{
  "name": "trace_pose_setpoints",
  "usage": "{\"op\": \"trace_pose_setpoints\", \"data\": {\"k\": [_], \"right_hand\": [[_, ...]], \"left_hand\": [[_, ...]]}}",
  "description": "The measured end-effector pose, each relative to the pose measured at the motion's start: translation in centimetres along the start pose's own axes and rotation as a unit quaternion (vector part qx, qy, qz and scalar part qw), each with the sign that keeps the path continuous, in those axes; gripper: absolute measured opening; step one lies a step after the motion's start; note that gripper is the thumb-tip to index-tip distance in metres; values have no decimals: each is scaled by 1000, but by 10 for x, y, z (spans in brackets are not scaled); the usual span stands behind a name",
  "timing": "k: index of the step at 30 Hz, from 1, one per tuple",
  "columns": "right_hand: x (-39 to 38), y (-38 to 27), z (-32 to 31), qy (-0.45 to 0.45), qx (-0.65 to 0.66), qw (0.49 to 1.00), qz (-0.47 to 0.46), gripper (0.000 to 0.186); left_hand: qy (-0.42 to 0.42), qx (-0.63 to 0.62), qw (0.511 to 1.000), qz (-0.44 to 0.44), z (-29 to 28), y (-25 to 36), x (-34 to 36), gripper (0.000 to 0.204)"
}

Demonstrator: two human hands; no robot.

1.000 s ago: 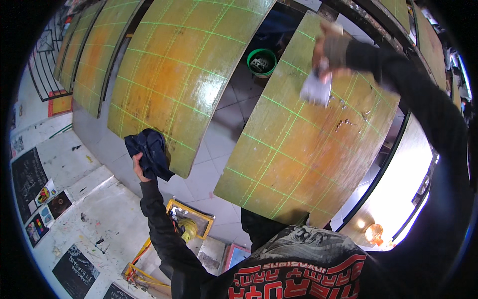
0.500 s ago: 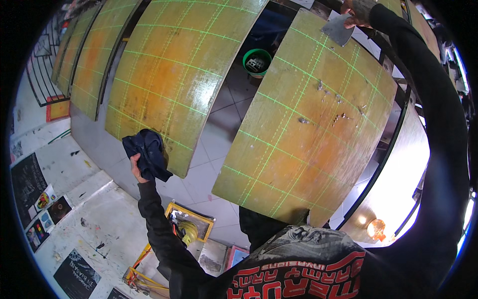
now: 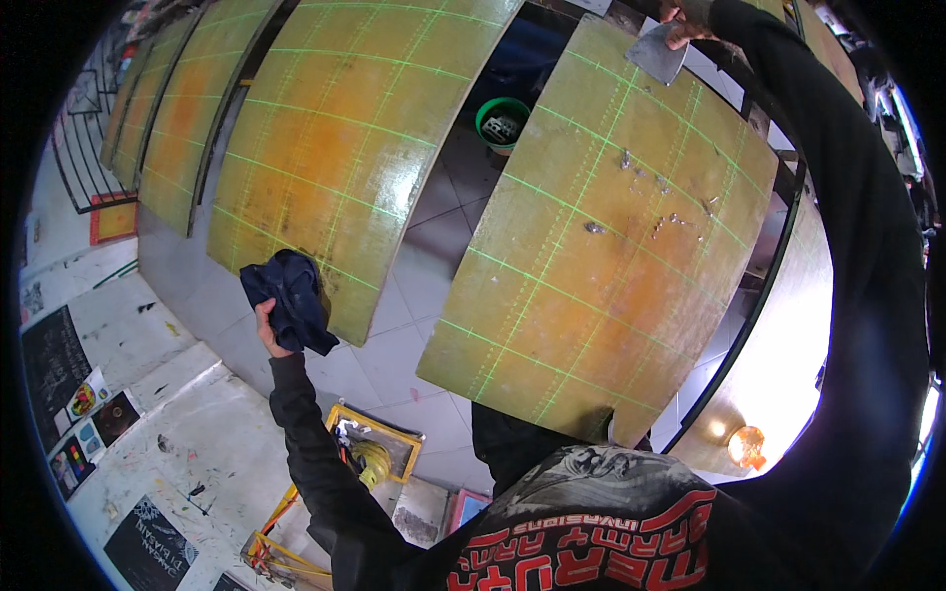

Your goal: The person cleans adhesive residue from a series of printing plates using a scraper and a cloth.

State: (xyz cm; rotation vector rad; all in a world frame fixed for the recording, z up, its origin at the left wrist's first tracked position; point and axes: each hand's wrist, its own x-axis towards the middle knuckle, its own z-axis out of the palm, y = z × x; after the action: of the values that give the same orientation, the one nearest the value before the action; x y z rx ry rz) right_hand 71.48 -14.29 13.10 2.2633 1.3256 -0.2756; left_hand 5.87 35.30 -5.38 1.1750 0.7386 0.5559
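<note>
My left hand (image 3: 270, 330) is closed around a crumpled dark navy cloth (image 3: 284, 295), at the near end of the left board (image 3: 325, 148). That board is yellow-green, with bright green grid lines and an orange patch. At the far edge of the right board (image 3: 552, 286), my right hand (image 3: 685, 24) grips a flat grey scraper (image 3: 657, 55). Its blade lies over the board's far right corner; whether it touches the surface I cannot tell. Small greyish scraps (image 3: 665, 225) lie scattered on the middle of the right board, which carries the same green grid.
A green bucket (image 3: 504, 124) with things inside stands between the boards. More gridded boards (image 3: 177, 128) are at the far left. A yellow-framed piece (image 3: 399, 443) lies near my left forearm, beside a paint-spotted white surface (image 3: 187, 443). A bright panel (image 3: 759, 364) stretches along the right.
The scraper and my right hand have shifted slightly left along the far edge of the right board. The cloth stays in my left hand, nearly unmoved. The view has shifted a little.
</note>
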Motion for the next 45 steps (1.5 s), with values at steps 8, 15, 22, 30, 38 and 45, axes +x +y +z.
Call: {"op": "trace_pose_setpoints", "data": {"k": [8,15,22,30,38,45], "right_hand": [[2,-8,-37,21,4,1000,-22,37],[-11,-30,0,230,49,971,-35,20],[-17,-59,-24,219,-68,973,-39,13],[36,37,-1,95,-66,992,-40,26],[63,55,14,35,-40,995,-81,28],[71,39,-2,8,-35,995,-96,28]], "left_hand": [[28,-72,994,-82,27,16,0,33],[68,-21,996,-59,43,19,-6,22],[76,-12,996,-47,6,12,-3,26],[64,-64,991,-96,21,18,-4,34],[54,-97,989,-102,44,26,-6,36],[94,21,995,-18,-19,8,-2,19]]}}
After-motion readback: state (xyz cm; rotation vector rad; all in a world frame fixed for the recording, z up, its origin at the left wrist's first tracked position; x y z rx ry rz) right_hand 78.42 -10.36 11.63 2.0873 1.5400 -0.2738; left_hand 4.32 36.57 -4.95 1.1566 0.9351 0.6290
